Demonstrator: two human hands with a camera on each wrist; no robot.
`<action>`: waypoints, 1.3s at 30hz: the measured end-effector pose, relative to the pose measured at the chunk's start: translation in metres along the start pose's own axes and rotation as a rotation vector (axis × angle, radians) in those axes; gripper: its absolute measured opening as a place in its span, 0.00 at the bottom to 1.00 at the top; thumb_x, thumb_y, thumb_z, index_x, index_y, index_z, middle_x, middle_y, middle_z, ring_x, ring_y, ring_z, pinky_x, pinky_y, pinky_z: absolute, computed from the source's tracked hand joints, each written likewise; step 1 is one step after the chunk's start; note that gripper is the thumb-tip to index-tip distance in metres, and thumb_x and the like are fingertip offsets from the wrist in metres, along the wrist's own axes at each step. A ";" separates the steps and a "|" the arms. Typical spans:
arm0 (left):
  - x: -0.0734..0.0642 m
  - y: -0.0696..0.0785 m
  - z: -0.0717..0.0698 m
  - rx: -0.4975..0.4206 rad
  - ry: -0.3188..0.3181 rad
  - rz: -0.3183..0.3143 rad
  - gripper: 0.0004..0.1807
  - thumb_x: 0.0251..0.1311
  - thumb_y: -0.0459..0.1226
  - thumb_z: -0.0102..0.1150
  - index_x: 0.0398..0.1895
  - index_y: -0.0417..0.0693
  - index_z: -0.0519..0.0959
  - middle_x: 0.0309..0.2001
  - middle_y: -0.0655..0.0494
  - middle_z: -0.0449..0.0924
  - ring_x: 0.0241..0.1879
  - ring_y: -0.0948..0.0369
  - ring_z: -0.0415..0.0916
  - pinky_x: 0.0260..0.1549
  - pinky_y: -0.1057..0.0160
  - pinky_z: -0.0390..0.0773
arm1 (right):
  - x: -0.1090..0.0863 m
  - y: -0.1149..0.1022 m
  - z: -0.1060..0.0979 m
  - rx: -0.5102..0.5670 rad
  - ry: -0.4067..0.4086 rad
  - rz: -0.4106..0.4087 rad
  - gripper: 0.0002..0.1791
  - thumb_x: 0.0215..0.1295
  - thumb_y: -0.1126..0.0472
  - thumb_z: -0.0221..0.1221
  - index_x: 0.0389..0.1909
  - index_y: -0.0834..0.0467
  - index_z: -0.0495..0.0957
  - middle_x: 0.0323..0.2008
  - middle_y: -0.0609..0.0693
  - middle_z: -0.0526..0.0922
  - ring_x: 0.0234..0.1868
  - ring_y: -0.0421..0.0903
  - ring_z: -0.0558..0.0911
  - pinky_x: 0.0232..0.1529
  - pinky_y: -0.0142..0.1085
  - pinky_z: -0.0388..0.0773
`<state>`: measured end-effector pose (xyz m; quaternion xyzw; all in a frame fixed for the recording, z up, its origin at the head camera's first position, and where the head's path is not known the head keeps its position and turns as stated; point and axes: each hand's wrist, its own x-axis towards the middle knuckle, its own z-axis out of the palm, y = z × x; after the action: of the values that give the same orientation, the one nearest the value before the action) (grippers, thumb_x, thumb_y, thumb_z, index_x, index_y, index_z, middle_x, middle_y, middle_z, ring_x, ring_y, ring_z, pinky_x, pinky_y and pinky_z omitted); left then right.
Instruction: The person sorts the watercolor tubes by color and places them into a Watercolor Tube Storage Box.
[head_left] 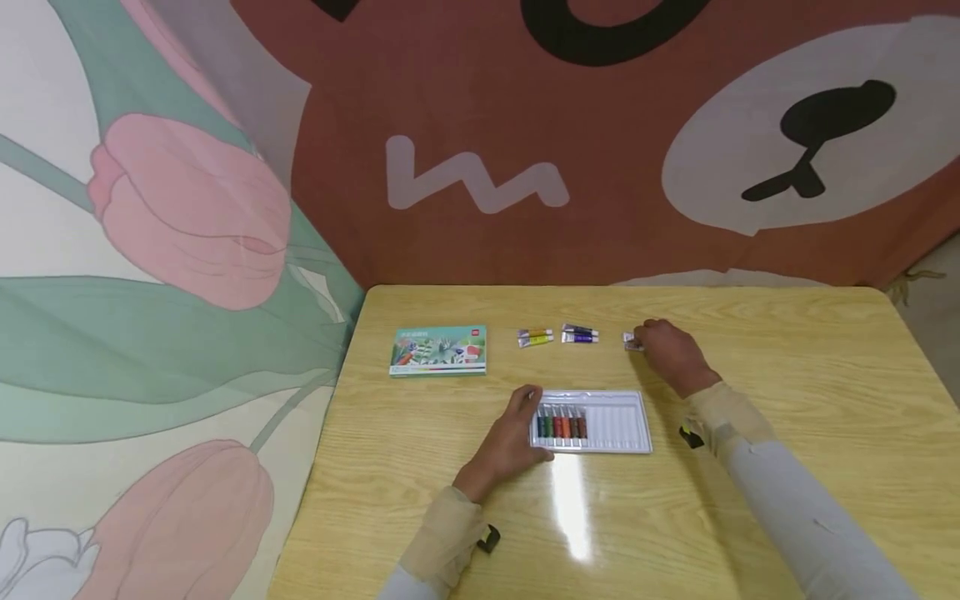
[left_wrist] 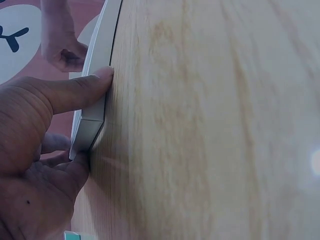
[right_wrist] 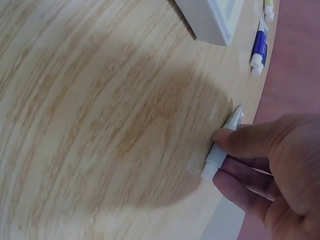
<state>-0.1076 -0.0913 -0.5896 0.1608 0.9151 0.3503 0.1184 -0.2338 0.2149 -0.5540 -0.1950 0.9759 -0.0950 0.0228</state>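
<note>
My left hand (head_left: 510, 433) grips the left end of a white plastic tray (head_left: 618, 425), thumb on its near side and fingers round the far corner. Several paint tubes (head_left: 557, 427) in green, red, orange and brown tones lie in the tray's left half; bare slots fill its right half. Beyond the tray's right end, my right hand (head_left: 671, 354) pinches a white-capped paint tube (right_wrist: 217, 155) between thumb and fingers, low over the table. In the right wrist view the fingers partly hide this tube, and something small and pale shows behind its tail.
A green illustrated paint box (head_left: 438, 350) lies at the back left. Two yellowish tubes (head_left: 535, 337) and two dark blue and purple tubes (head_left: 580, 334) lie behind the tray. A printed cloth (head_left: 480, 242) hangs along the back edge of the wooden table (head_left: 810, 400).
</note>
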 end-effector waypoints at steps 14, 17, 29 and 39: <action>-0.001 0.001 -0.001 -0.030 -0.025 -0.034 0.61 0.48 0.37 0.80 0.83 0.46 0.51 0.81 0.56 0.50 0.66 0.54 0.74 0.63 0.58 0.77 | -0.001 -0.001 -0.002 0.038 -0.062 0.054 0.03 0.65 0.68 0.66 0.38 0.62 0.86 0.35 0.59 0.86 0.38 0.58 0.86 0.40 0.52 0.85; 0.000 0.001 -0.001 -0.033 -0.031 -0.040 0.61 0.49 0.37 0.80 0.83 0.46 0.51 0.81 0.56 0.50 0.66 0.54 0.73 0.63 0.58 0.77 | -0.003 -0.001 -0.003 0.058 -0.066 0.066 0.03 0.66 0.67 0.66 0.38 0.63 0.86 0.34 0.59 0.87 0.38 0.57 0.86 0.39 0.53 0.84; 0.000 0.000 -0.002 -0.013 -0.026 -0.043 0.61 0.48 0.38 0.80 0.83 0.47 0.51 0.81 0.56 0.50 0.65 0.53 0.75 0.63 0.58 0.77 | -0.020 -0.027 -0.017 0.390 -0.093 0.140 0.10 0.68 0.67 0.63 0.46 0.68 0.83 0.43 0.64 0.87 0.43 0.58 0.85 0.43 0.51 0.83; 0.000 0.000 0.000 -0.003 -0.022 -0.033 0.61 0.49 0.39 0.81 0.83 0.46 0.50 0.81 0.56 0.50 0.64 0.53 0.75 0.63 0.58 0.77 | -0.052 -0.079 -0.013 0.521 -0.051 0.260 0.10 0.65 0.65 0.67 0.44 0.66 0.83 0.39 0.60 0.87 0.37 0.51 0.84 0.33 0.40 0.80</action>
<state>-0.1072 -0.0914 -0.5898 0.1495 0.9158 0.3477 0.1343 -0.1574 0.1652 -0.5250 -0.0581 0.9347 -0.3335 0.1085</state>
